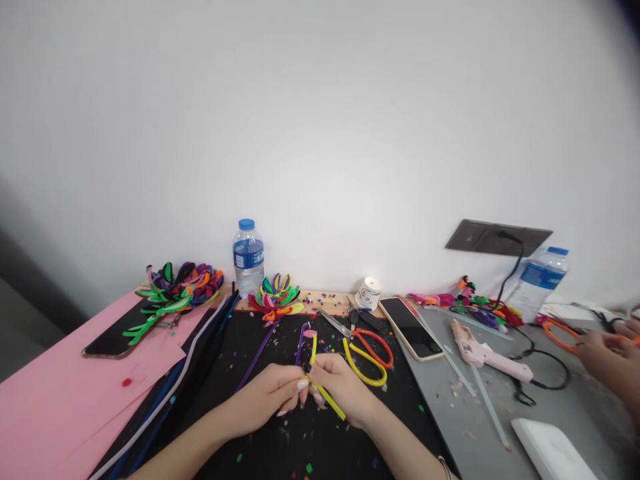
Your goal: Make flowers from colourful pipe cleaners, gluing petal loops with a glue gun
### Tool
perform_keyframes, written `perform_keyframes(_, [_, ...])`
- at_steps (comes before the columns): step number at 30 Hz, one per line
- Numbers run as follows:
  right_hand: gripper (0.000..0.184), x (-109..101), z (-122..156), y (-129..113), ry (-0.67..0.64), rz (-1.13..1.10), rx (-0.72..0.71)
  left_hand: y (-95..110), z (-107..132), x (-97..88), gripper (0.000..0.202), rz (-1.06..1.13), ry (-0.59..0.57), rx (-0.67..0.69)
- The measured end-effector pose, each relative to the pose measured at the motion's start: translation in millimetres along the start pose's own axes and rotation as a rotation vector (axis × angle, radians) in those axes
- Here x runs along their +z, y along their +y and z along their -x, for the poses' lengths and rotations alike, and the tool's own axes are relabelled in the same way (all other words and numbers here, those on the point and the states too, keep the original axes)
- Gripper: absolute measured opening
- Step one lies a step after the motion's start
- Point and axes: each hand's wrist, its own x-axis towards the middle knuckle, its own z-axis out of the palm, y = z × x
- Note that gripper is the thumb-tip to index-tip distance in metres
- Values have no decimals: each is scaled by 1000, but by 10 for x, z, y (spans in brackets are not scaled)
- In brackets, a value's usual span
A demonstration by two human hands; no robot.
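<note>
Over the black mat point(240, 437), my left hand point(273, 397) and my right hand point(345, 390) meet with their fingertips pinched together. Both are closed on a yellow pipe cleaner point(331, 401), whose one end slants down to the right past my right hand. Its other part rises above the fingers towards a small pink piece point(311, 334). A purple pipe cleaner point(301, 343) stands up just beyond the fingertips; whether it is joined to the yellow one I cannot tell. Another bent yellow pipe cleaner point(363, 373) lies beside my right hand, next to orange-handled scissors point(373, 347).
Colourful pipe-cleaner flowers point(185, 287) lie at the left on a phone and pink paper point(50, 400). Water bottles point(248, 260), a paper cup point(368, 294) and another phone point(413, 330) stand or lie along the back. A pink glue gun point(493, 357) lies right, near another person's hand point(607, 357).
</note>
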Motion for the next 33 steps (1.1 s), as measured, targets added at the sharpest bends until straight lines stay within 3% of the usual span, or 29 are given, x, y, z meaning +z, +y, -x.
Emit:
perform_keyframes(6, [24, 49, 15, 18, 54, -306, 175, -49, -25, 19, 27, -435, 124, 113])
perform_keyframes(9, [24, 60, 29, 20, 54, -391, 204, -61, -24, 17, 25, -515, 171, 158])
perform_keyframes(14, [37, -22, -26, 13, 87, -144, 6, -34, -25, -18, 34, -160, 147, 50])
perform_keyframes(17, [26, -101, -51, -45, 190, 32, -168, -28, -39, -42, 37, 112, 142, -32])
perform_keyframes(19, [16, -134, -40, -93, 185, 139, -236, -36, -48, -44, 36, 255, 125, -59])
perform_keyframes(22, [24, -142, -2, -134, 146, 334, -294, -59, -53, -25, 35, 407, 84, -81])
perform_keyframes(26, [4, -118, 34, -136, 131, 568, -399, -79, -48, 5, 34, 451, 23, -81])
perform_keyframes(29, [12, -102, 47, -147, 97, 629, -444, -74, -41, 10, 35, 420, -16, -83])
perform_keyframes(33, [14, -85, 55, -162, 57, 564, -349, -65, -31, 9, 39, 359, -36, -72])
